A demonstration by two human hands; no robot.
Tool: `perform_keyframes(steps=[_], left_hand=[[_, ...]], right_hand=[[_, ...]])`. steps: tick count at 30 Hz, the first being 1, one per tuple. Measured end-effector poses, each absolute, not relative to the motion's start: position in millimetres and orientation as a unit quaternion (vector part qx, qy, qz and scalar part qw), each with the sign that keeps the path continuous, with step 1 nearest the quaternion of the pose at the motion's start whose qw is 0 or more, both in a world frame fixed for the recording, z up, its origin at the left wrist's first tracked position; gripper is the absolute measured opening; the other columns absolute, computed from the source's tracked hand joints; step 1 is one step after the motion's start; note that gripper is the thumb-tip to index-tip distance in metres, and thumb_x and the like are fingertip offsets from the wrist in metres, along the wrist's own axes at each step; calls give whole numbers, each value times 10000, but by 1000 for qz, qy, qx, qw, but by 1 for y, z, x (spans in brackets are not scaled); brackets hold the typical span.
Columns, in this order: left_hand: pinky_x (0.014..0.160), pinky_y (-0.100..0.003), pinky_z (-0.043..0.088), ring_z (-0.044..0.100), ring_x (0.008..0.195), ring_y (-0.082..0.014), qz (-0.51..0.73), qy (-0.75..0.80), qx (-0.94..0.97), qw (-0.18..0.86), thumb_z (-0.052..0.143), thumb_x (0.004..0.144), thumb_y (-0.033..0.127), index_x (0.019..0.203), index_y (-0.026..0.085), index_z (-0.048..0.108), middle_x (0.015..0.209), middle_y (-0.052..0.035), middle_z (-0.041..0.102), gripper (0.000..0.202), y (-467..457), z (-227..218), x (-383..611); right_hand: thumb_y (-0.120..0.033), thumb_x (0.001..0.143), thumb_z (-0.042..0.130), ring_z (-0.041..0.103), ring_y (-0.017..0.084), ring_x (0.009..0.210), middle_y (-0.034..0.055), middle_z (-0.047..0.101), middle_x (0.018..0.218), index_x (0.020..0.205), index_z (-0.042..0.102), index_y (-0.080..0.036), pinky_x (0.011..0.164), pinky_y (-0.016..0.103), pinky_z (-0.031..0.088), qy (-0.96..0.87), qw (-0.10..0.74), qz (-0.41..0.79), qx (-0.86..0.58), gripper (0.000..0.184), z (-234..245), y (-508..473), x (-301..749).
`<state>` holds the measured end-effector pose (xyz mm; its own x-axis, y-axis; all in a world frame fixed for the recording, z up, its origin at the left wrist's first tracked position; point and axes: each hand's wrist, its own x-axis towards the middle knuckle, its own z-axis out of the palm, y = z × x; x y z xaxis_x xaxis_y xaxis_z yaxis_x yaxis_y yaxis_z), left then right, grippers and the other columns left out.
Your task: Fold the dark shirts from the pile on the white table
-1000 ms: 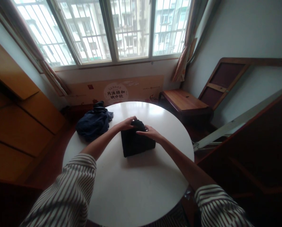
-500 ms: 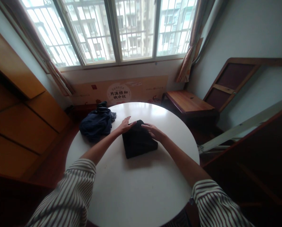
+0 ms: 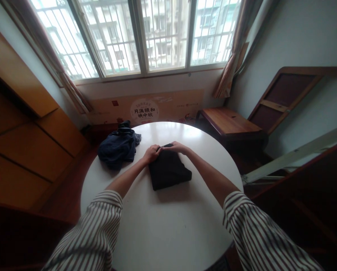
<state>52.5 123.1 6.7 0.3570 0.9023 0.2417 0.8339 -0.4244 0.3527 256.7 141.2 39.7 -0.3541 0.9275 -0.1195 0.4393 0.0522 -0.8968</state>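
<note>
A folded piece of black cloth, perhaps a garment (image 3: pixel 170 171), lies on the round white table (image 3: pixel 157 226). My left hand (image 3: pixel 152 153) grips its far left corner with the fingers closed. At the far edge, my right hand (image 3: pixel 179 147) pinches the cloth, its thumb pointing toward the left hand. Both hands are close together, and their fingertips are partly hidden behind the fabric. Left of my left hand, a crumpled pile of dark blue clothing (image 3: pixel 117 148) rests near the table's edge.
A low wooden table (image 3: pixel 232 121) stands beyond the round table to the right. Wooden cabinets (image 3: pixel 24 150) line the left side. A barred window (image 3: pixel 165 37) and a printed banner (image 3: pixel 179 101) are straight ahead. A pale metal frame (image 3: pixel 287 162) slants at the right.
My hands, which lay flat with fingers extended over the black cloth, have closed on its far edge. My right hand has shifted toward the far side. The view has moved slightly.
</note>
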Motion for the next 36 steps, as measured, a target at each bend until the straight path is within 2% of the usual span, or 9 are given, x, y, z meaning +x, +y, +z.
perform_keyframes(steps=[4, 8, 13, 17, 21, 27, 30, 33, 36], left_hand=[[944, -412, 449, 585, 1023, -251, 231, 537, 810, 52, 333, 1027, 327, 999, 175, 646, 999, -100, 642, 350, 116, 14, 55], [998, -463, 417, 546, 1114, -286, 280, 540, 794, 13, 392, 995, 270, 1186, 134, 605, 1172, -152, 590, 317, 88, 28, 66], [1095, -493, 350, 467, 1294, -322, 227, 447, 865, 26, 375, 1000, 473, 1328, 135, 541, 1374, -172, 531, 499, 11, 28, 90], [1126, -627, 227, 217, 1450, -420, 136, 407, 903, 5, 396, 939, 632, 1516, 138, 309, 1567, -200, 301, 765, -28, 14, 101], [1104, -677, 216, 209, 1450, -432, 104, 396, 912, -8, 342, 970, 592, 1537, 130, 259, 1582, -201, 266, 736, -32, 11, 103], [1108, -656, 243, 235, 1448, -405, 117, 373, 920, -26, 379, 959, 597, 1530, 141, 279, 1565, -191, 314, 738, -32, 16, 102], [1129, -631, 237, 253, 1449, -379, 111, 341, 933, -27, 386, 967, 575, 1522, 125, 290, 1560, -178, 332, 721, -32, 18, 103], [1143, -587, 247, 272, 1448, -361, 103, 325, 940, -23, 389, 987, 514, 1516, 133, 306, 1559, -167, 341, 658, -37, 19, 102], [1157, -522, 265, 285, 1450, -329, 96, 290, 952, -11, 374, 1011, 402, 1514, 157, 315, 1558, -140, 352, 563, -50, 21, 94]], right_hand=[[-673, 689, 693, 503, 124, 562, -25, 550, 561, 610, 621, -166, 546, 254, 436, -709, 249, 436, -496, 518, 36, 142, 254], [-683, 784, 600, 567, 169, 654, 14, 598, 594, 595, 612, -179, 643, 283, 465, -731, 251, 365, -518, 539, 30, 140, 252], [-617, 810, 644, 630, 241, 973, 86, 727, 952, 898, 719, -203, 871, 315, 462, -759, 232, 303, -528, 431, 40, 144, 247], [-633, 649, 780, 656, 269, 890, 101, 736, 870, 807, 743, -199, 822, 330, 484, -782, 165, 304, -518, 463, 54, 150, 236], [-621, 475, 862, 642, 238, 705, 58, 702, 688, 686, 733, -181, 671, 312, 483, -806, 125, 307, -490, 504, 62, 146, 225], [-751, 847, 458, 654, 230, 770, 56, 699, 726, 748, 736, -174, 692, 298, 461, -819, 175, 221, -500, 647, 53, 128, 236], [-714, 894, 431, 658, 312, 924, 149, 720, 839, 784, 732, -160, 821, 383, 459, -810, 168, 160, -539, 640, 44, 124, 245], [-656, 926, 432, 550, 379, 1179, 230, 674, 1141, 1013, 722, -146, 1011, 507, 354, -818, 169, 118, -537, 593, 44, 121, 243], [-611, 954, 415, 426, 342, 1333, 182, 562, 1378, 1221, 656, -191, 1127, 506, 223, -844, 172, 101, -498, 554, 48, 113, 231]])
